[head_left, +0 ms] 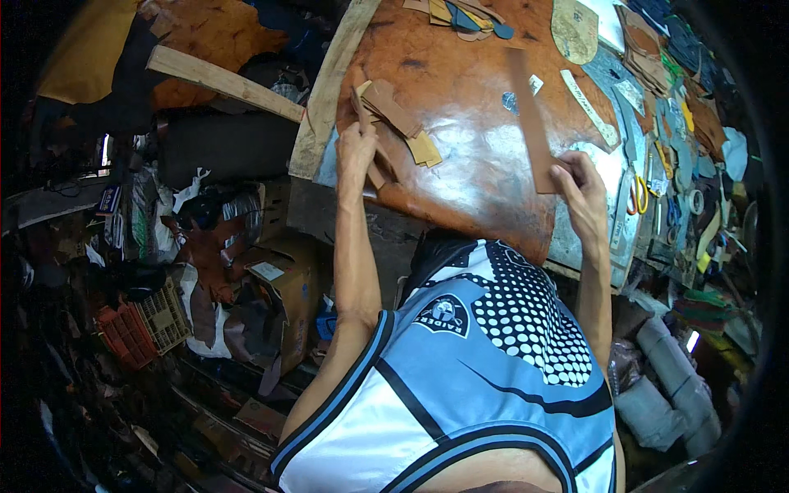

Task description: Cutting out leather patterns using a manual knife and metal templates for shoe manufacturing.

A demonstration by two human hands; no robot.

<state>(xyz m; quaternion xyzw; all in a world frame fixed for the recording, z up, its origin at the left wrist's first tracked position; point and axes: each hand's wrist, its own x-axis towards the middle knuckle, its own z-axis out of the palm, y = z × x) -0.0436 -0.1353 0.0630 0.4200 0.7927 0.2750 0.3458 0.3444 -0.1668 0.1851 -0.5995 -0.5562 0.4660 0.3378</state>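
My right hand [582,187] pinches the lower end of a long, straight brown leather strip [530,123], which lies lengthwise away from me over the large brown hide [468,181]. Over by the table's left edge, my left hand [357,149] is closed on a narrow brown leather piece [358,105] that sticks up past the fingers. Beside it lies a small pile of cut brown leather pieces [393,108], with tan pieces [424,149] at its right side. How the left fingertips grip is partly hidden.
Yellow-handled scissors [638,195] lie right of my right hand, near a pale marked template [588,108]. An oval tan piece [574,31] and coloured scraps [468,20] lie at the far side. A wooden plank [226,85] juts out left; crates [163,316] stand below.
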